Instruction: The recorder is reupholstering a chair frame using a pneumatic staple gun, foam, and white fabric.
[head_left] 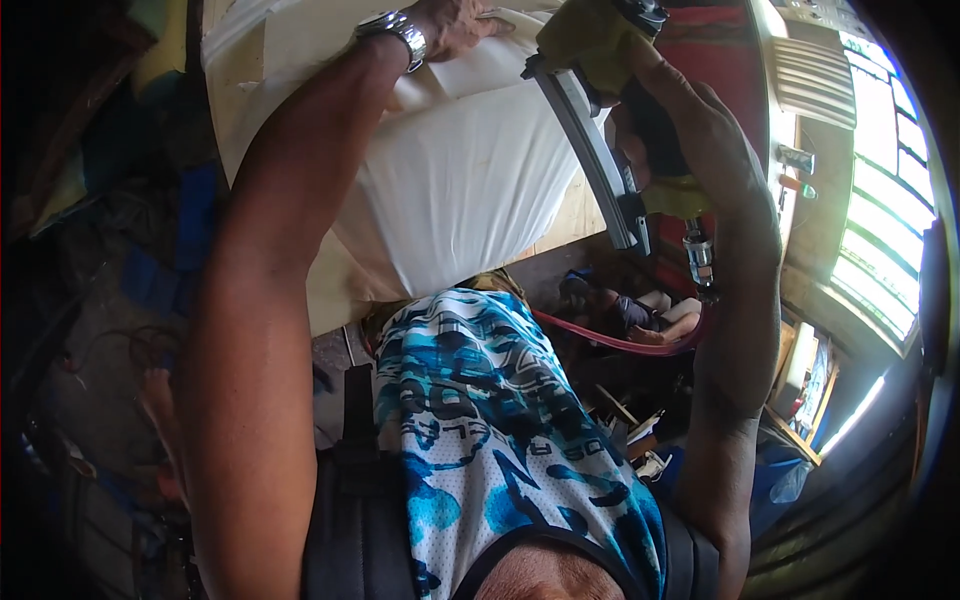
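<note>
White cloth (460,170) is stretched in creases over a pale wooden panel (582,208) in front of me. My left hand (455,28), with a metal watch (395,30) on its wrist, lies on the cloth near the top edge. Its fingers look stretched out, and the cloth wrinkles beside them. My right hand (705,135) is wrapped round the grip of a yellow-green and black air staple gun (585,145). The gun is tilted, with its long grey magazine over the cloth and its nose close to it. A metal air coupling (698,255) hangs below the handle.
A red air hose (640,346) curves below the panel's right side. Another person's bare limbs (680,322) show beyond it. To the right are a bright barred window (885,210) and a wooden shelf with items (808,385). Dark clutter covers the floor at left.
</note>
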